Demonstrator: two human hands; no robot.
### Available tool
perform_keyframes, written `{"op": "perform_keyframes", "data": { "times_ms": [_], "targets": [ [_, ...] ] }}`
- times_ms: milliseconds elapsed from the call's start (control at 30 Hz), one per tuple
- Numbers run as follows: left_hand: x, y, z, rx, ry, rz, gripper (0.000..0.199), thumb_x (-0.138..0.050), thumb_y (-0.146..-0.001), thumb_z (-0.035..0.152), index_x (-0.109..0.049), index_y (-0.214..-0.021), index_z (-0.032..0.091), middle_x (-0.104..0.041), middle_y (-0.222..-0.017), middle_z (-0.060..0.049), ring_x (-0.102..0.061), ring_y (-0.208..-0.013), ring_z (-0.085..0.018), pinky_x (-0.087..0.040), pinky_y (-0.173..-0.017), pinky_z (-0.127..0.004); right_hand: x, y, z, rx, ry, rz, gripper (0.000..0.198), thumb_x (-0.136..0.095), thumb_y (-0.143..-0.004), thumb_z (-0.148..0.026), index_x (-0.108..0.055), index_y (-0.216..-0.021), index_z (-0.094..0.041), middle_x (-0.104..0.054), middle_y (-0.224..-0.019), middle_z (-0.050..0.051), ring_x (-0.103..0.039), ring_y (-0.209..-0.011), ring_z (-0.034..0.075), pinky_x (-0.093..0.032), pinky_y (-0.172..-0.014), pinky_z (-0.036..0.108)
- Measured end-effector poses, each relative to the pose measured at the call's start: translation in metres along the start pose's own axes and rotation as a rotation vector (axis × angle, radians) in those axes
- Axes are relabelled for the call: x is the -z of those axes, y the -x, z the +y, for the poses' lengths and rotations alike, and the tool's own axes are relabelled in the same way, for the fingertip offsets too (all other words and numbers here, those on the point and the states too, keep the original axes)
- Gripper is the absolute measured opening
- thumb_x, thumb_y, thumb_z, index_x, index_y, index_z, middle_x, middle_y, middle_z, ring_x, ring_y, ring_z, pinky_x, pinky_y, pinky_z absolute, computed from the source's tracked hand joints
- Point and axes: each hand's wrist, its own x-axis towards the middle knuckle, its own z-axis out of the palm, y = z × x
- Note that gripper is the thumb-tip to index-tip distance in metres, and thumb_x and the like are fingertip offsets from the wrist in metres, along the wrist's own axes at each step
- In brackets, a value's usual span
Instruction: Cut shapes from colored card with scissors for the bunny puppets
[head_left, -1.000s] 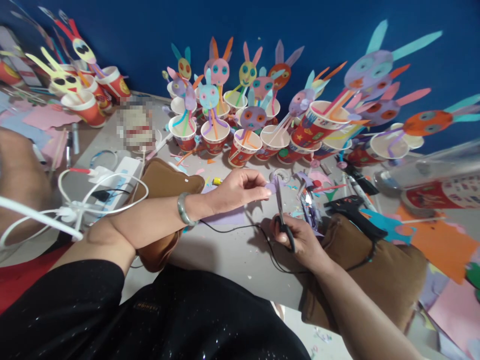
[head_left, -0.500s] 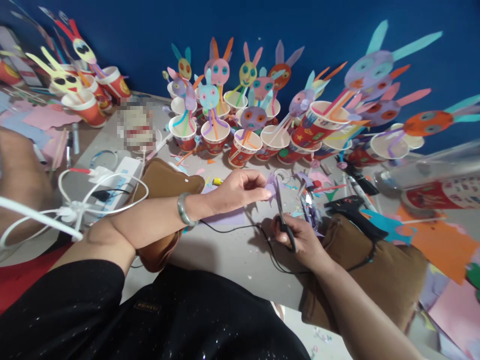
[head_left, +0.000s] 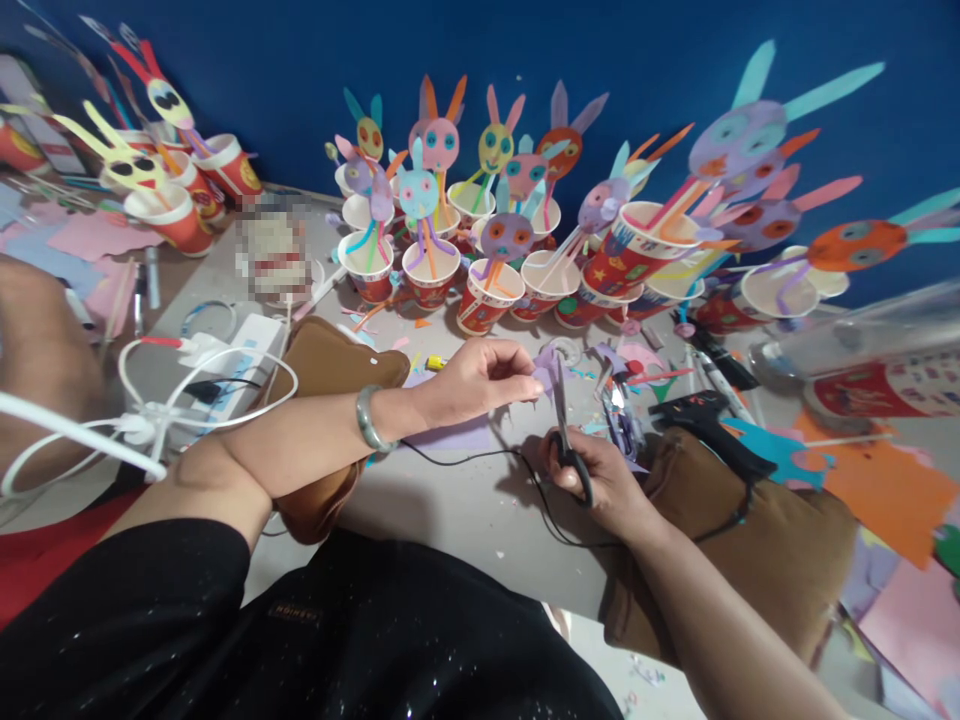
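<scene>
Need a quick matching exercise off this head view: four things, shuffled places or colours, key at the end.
Column 1
1. Scissors
2. Small purple paper piece
3. Bracelet
4. Wall

Column 2
A. Around the left wrist
B. Dark blue, at the back
C. In the right hand
D. Pinched in the left hand

Pairs: 1-C, 2-D, 3-A, 4-B
</scene>
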Motion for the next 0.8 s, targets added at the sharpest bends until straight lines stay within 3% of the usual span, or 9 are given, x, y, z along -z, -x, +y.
{"op": "perform_keyframes", "data": {
  "times_ms": [800],
  "targets": [
    [-0.0090,0.0021,-0.0086,0.001,0.014,-0.001,0.025,-0.071,-0.079,0.031,-0.056,-0.070,0.014,-0.060,-0.067,0.000,-0.056,-0.064,-0.008,-0.045,-0.062,-0.024,-0.0025,-0.0007,0.0043,-0.005,-0.059,-0.020,0.064,-0.055,-0.075,-0.083,-0.050,-0.063,-0.020,-0.049,-0.060,-0.001,-0.044,-0.059,0.015,-0.036,-0.059,0.029]
  ]
}}
